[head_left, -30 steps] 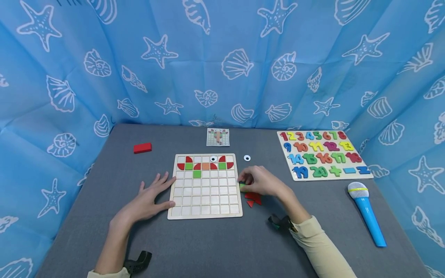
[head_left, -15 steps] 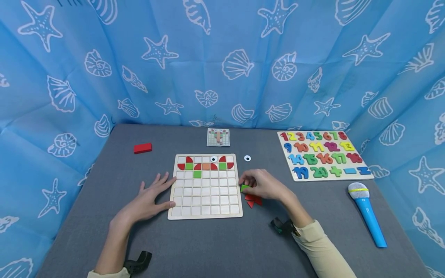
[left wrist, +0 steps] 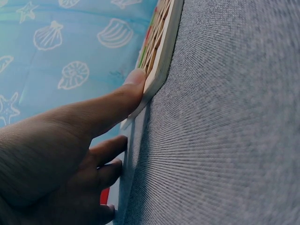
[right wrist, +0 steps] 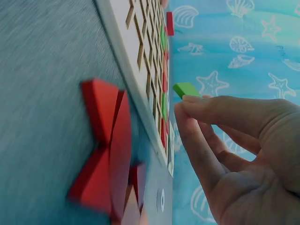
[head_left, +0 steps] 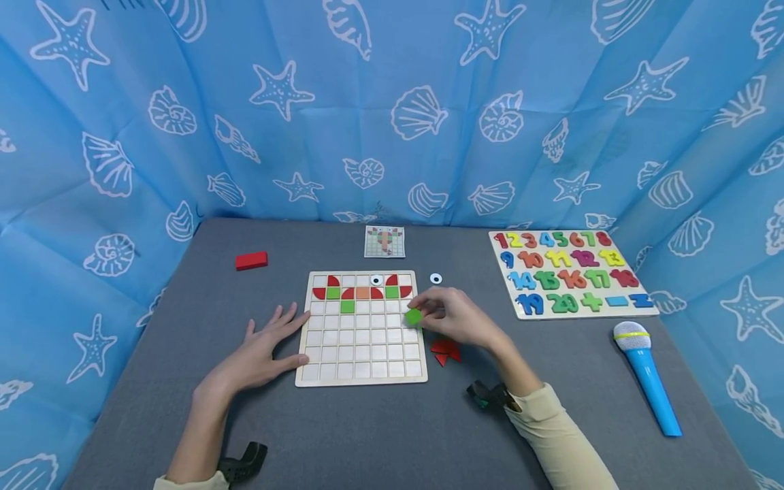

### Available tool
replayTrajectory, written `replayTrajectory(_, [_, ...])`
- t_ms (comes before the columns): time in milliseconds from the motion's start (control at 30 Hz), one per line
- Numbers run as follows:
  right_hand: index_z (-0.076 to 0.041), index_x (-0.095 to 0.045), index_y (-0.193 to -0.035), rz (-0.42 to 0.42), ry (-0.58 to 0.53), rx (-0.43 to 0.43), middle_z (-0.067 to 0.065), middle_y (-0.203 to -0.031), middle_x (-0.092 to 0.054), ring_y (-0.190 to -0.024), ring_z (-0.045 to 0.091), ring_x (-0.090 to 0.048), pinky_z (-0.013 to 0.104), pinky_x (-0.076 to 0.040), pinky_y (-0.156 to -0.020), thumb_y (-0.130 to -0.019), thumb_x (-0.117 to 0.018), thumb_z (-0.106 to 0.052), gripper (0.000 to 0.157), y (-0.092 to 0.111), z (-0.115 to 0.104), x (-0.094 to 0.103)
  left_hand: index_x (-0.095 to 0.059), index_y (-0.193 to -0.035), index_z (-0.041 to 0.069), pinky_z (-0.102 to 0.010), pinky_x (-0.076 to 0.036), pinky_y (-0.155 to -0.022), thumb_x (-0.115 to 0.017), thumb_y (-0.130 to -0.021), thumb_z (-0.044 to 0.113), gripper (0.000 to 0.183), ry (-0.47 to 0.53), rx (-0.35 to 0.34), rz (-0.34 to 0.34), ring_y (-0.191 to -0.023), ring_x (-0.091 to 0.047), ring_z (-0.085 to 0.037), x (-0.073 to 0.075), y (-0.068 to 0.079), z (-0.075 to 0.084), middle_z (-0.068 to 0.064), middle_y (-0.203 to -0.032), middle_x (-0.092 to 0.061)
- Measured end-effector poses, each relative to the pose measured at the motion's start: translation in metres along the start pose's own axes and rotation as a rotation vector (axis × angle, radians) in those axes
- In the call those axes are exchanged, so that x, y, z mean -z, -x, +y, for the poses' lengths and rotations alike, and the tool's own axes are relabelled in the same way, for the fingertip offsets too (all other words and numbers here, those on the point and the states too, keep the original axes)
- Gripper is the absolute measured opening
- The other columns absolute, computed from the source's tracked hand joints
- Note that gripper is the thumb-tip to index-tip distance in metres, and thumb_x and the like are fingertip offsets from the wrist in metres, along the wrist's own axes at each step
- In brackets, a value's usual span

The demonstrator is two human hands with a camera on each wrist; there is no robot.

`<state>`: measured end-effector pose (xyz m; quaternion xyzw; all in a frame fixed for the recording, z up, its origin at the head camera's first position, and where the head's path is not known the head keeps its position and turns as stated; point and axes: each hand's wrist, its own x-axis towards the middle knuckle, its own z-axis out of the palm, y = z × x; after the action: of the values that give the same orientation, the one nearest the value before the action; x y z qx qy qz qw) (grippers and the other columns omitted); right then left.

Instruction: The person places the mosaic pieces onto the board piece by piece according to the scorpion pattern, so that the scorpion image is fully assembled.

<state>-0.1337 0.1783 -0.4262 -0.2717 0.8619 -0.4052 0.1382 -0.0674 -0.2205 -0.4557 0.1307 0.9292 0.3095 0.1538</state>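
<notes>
A green square tile [head_left: 413, 316] is pinched between the thumb and fingertips of my right hand [head_left: 456, 315], above the right edge of the wooden grid board [head_left: 361, 380]. In the right wrist view the same green tile [right wrist: 186, 90] tilts up off the board. Red quarter-round, green and orange pieces fill part of the board's top rows, along with one eye disc [head_left: 376, 280]. My left hand [head_left: 263, 350] lies with spread, straight fingers at the board's left side. Its thumb [left wrist: 133, 86] touches the board's corner edge in the left wrist view.
Several red pieces [head_left: 446, 350] lie right of the board. Another eye disc [head_left: 435, 278] is beyond them. A pattern card [head_left: 384, 242] stands behind the board, a red block [head_left: 252, 261] at back left. A number puzzle [head_left: 572, 275] and toy microphone [head_left: 646, 381] are at right.
My right hand has lifted the green tile from beside the board and carried it left and up over the board's right edge. The left hand has stayed put.
</notes>
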Motion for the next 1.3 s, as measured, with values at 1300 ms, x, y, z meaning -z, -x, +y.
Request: replayTrajectory(1300, [-0.001, -0.077, -0.117, 0.005, 0.115, -0.056, 0.006, -0.092, -0.079, -0.084, 0.01, -0.073, 0.027, -0.062, -0.08, -0.092, -0.086, -0.008, 0.027, -0.06, -0.016, -0.027, -0.041, -0.169, 0.017, -0.089, 0.0, -0.121, -0.08, -0.097, 0.047, 0.087, -0.008, -0.011, 0.01, -0.166, -0.012, -0.058, -0.002, -0.001, -0.004, -0.025, -0.179, -0.026])
